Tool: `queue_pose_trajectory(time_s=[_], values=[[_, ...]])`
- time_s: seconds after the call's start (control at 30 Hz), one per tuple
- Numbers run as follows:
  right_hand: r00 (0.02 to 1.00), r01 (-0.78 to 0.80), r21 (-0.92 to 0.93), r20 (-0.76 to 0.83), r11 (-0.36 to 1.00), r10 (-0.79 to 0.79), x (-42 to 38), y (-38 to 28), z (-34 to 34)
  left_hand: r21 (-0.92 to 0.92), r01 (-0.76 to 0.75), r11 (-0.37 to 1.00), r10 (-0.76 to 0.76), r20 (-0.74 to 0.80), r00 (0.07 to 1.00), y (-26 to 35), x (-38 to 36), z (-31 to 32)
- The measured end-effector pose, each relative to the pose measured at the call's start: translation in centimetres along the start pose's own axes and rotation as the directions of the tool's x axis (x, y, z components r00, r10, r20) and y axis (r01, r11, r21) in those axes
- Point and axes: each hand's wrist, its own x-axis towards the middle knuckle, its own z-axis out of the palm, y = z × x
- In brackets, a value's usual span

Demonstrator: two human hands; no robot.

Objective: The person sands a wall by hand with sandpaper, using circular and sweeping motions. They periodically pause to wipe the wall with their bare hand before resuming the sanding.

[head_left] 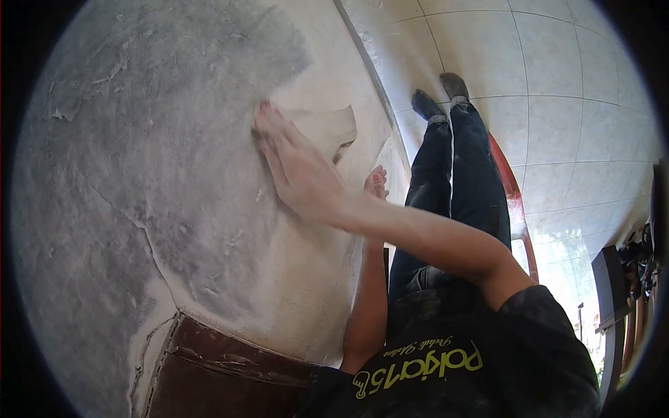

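My right hand [298, 171] reaches across to the wall [160, 174], slightly blurred, its fingers together and pressed flat. Beneath and beside it is a cream sheet [327, 127] with a curled edge and a brown underside, which looks like sandpaper. The wall surface there is part rough grey and part smooth off-white. Lower down, close to the off-white part, my left hand [377, 182] is partly hidden behind my right forearm. Its fingers are curled in with the thumb showing, and I see nothing in them.
A crack [148, 240] runs down the wall to a dark brown wooden frame [230, 359]. Pale tiles [557, 132] cover the floor around my feet. A red curved chair part [512, 188] is beside my legs, and dark furniture [613, 285] stands at the far right.
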Motion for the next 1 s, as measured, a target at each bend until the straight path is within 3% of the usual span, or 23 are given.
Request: queue_pose_trajectory(time_s=[0.1, 0.17, 0.23, 0.3, 0.37, 0.43, 0.57, 0.67, 0.77, 0.8, 0.87, 0.9, 1.0], values=[[0.989, 0.137, -0.027, 0.061, 0.99, -0.135, -4.4, 0.5, -0.8, 0.03, -0.067, 0.997, 0.067, 0.007, 0.998, 1.0, -0.9, 0.1], [0.98, 0.173, -0.015, 0.097, 0.985, -0.171, -5.5, 1.6, -0.9, 0.068, -0.033, 0.997, 0.032, 0.01, 0.999, 0.9, -0.8, 0.1], [0.988, 0.129, -0.052, 0.093, 0.99, -0.124, -1.7, 1.8, -1.3, 0.07, -0.016, 0.997, 0.014, 0.029, 0.999, 0.3, -0.3, 0.4], [0.992, 0.109, -0.054, 0.072, 0.993, -0.105, 0.3, 1.6, -1.2, 0.079, -0.251, 0.965, 0.248, 0.04, 0.968, -0.9, -0.2, 0.3], [0.994, 0.106, -0.02, 0.021, 0.994, -0.105, 0.7, 1.1, -0.8, 0.069, -0.268, 0.961, 0.267, 0.024, 0.963, -1.5, -0.8, -0.2], [0.988, 0.131, -0.031, 0.088, 0.991, -0.127, -4.4, 0.4, -1.0, 0.004, -0.095, 0.996, 0.095, -0.03, 0.995, 1.4, -1.3, 0.6], [0.975, 0.168, -0.075, 0.161, 0.983, -0.155, -5.8, 0.8, -1.4, 0.028, -0.027, 0.999, 0.028, -0.025, 0.999, 0.4, -0.5, 0.7], [0.994, 0.073, -0.084, 0.087, 0.994, -0.066, 0.5, 1.4, -1.3, 0.087, -0.141, 0.986, 0.139, 0.034, 0.99, 0.8, -0.6, 0.7], [0.995, 0.093, -0.018, 0.026, 0.995, -0.093, -1.5, 0.5, -0.2, 0.091, -0.064, 0.994, 0.066, -0.019, 0.998, 1.0, -0.8, 0.6], [0.995, 0.071, -0.013, 0.066, 0.997, -0.07, -3.4, -0.1, -0.1, 0.019, -0.086, 0.996, 0.086, -0.032, 0.996, -0.2, -0.6, 0.3], [0.99, 0.013, -0.012, 0.14, 1.0, -0.011, -7.9, -1.2, -0.7, 0.119, -0.054, 0.991, 0.056, -0.013, 0.998, 0.5, -0.6, -0.1], [0.99, 0.038, -0.037, 0.14, 0.999, -0.033, -7.3, -1.0, -0.8, 0.17, -0.032, 0.985, 0.033, -0.004, 0.999, 0.8, -0.8, -0.2], [0.99, 0.071, -0.097, 0.126, 0.993, -0.059, -2.1, 0.6, -1.3, 0.102, -0.049, 0.994, 0.051, -0.024, 0.998, 0.8, -0.8, 0.9]])
